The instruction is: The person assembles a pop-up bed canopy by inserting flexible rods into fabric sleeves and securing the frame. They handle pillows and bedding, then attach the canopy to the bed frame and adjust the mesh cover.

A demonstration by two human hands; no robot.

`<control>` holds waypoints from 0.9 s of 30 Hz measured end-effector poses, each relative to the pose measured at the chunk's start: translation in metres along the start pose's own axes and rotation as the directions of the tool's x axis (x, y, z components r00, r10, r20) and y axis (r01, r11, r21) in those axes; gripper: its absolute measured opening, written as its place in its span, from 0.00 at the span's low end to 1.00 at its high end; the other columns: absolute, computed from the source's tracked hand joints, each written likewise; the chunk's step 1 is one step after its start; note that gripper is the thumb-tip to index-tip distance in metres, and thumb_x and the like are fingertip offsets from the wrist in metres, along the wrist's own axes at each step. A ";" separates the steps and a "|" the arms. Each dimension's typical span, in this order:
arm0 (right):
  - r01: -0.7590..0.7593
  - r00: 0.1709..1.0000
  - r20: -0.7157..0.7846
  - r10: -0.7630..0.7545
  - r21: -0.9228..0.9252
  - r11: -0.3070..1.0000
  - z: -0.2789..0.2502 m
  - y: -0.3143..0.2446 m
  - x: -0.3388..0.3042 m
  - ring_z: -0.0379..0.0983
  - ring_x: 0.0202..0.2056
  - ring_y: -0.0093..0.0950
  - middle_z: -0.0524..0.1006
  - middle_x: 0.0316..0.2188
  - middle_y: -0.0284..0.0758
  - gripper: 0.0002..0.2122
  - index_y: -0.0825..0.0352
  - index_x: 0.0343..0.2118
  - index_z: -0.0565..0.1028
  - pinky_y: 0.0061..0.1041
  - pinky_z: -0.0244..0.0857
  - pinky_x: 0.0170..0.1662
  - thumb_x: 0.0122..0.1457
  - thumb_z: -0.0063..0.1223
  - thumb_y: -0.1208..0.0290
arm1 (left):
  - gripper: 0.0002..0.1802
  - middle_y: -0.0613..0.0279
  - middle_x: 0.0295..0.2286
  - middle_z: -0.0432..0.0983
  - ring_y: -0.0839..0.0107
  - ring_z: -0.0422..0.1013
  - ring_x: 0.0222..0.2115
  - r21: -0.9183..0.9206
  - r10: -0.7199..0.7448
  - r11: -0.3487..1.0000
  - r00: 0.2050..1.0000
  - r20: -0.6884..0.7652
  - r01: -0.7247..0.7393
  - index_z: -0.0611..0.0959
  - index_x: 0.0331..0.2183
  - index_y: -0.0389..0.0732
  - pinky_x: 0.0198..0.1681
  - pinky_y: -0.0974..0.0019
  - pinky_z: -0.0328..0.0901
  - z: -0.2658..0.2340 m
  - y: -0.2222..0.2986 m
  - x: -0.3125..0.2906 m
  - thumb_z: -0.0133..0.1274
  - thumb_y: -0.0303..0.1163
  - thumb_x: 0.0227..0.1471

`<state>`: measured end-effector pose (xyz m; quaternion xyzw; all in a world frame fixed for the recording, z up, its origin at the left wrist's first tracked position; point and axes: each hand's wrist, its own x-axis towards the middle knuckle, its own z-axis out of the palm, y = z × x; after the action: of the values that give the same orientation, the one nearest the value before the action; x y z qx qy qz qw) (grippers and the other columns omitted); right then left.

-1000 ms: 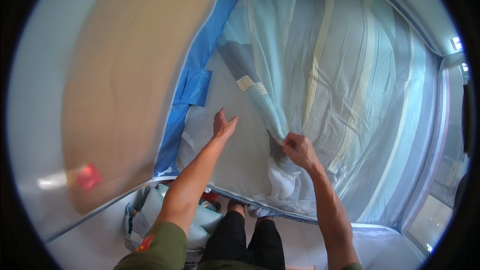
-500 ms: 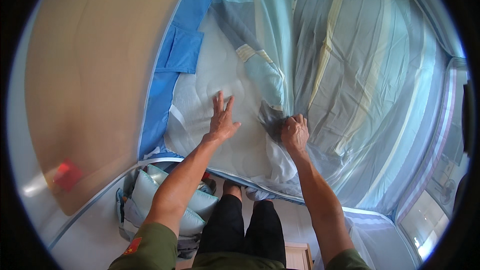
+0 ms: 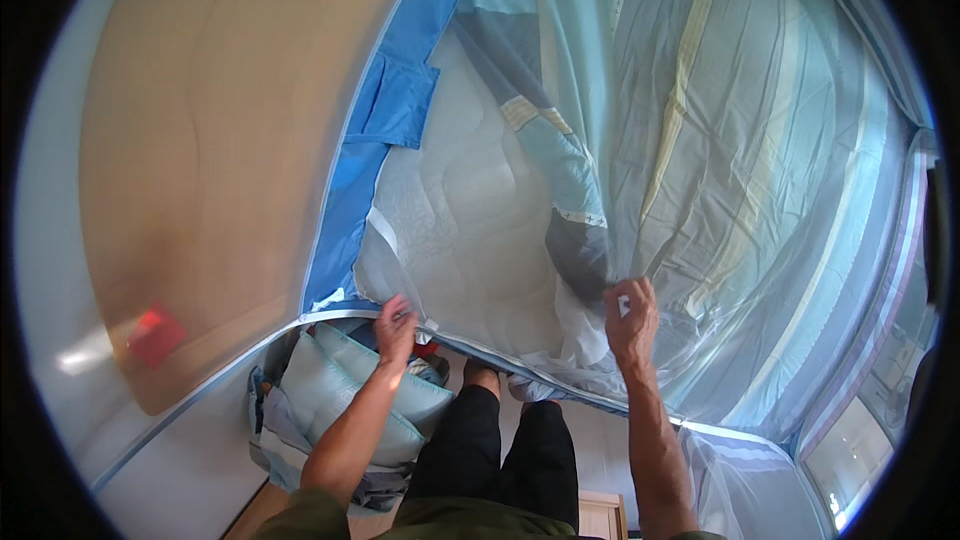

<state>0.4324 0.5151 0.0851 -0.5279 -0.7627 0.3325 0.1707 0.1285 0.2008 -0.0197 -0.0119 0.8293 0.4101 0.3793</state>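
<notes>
A white quilted mattress (image 3: pixel 470 240) lies under sheer netting, partly covered by a striped sheet (image 3: pixel 740 170) in pale green, grey and cream. My right hand (image 3: pixel 632 325) is closed at the front of the bed, around a bunch of thin white netting (image 3: pixel 585 335). The sheet's dark grey corner (image 3: pixel 580 255) lies just beyond it. Over the white-trimmed front edge (image 3: pixel 450 340) of the enclosure, near the mattress's left corner, hovers my left hand (image 3: pixel 397 330). Its fingers are bent and slightly apart, with nothing visible in them.
A blue fabric side panel (image 3: pixel 340 210) with a pocket (image 3: pixel 402 100) runs along the left. Beyond it stands a light wooden panel (image 3: pixel 220 140) with a red patch (image 3: pixel 157 337). Pale green pillows (image 3: pixel 345 395) and folded cloth are piled below my left hand. My legs (image 3: pixel 490 450) stand at the bed's edge.
My left hand has drawn back from above the mattress to the front edge, its fingers now bent. My right hand has moved slightly right and nearer to me, with netting still in it.
</notes>
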 end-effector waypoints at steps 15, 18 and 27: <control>-0.638 -0.079 0.537 0.840 0.620 -0.457 0.044 0.207 -0.304 0.73 0.54 0.49 0.73 0.56 0.51 0.30 0.70 0.60 0.67 0.55 0.66 0.60 0.59 0.62 0.59 | 0.39 0.58 0.55 0.76 0.58 0.72 0.53 -0.252 -0.127 0.968 0.832 -0.540 -0.015 0.70 0.62 0.44 0.50 0.42 0.69 -0.162 0.030 0.039 0.67 0.49 0.56; -0.416 -0.040 0.533 0.845 0.760 -0.499 0.040 0.213 -0.309 0.59 0.68 0.45 0.63 0.67 0.45 0.35 0.70 0.63 0.63 0.54 0.53 0.70 0.57 0.63 0.56 | 0.34 0.59 0.53 0.76 0.62 0.73 0.51 -0.174 -0.032 0.981 0.817 -0.575 -0.084 0.74 0.58 0.44 0.47 0.47 0.73 -0.180 0.026 0.040 0.65 0.50 0.58; -0.385 0.339 0.506 0.793 0.844 -0.374 -0.021 0.169 -0.392 0.73 0.43 0.35 0.75 0.46 0.34 0.17 0.60 0.50 0.71 0.42 0.74 0.47 0.73 0.44 0.50 | 0.19 0.60 0.42 0.81 0.70 0.77 0.42 0.013 0.291 0.940 0.777 -0.558 -0.342 0.83 0.47 0.38 0.37 0.59 0.78 -0.268 0.068 -0.014 0.62 0.43 0.63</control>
<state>0.7130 0.1995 0.0198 -0.6512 0.1169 0.6573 0.3608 -0.0497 0.0569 0.1353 -0.0069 0.8740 0.4835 0.0487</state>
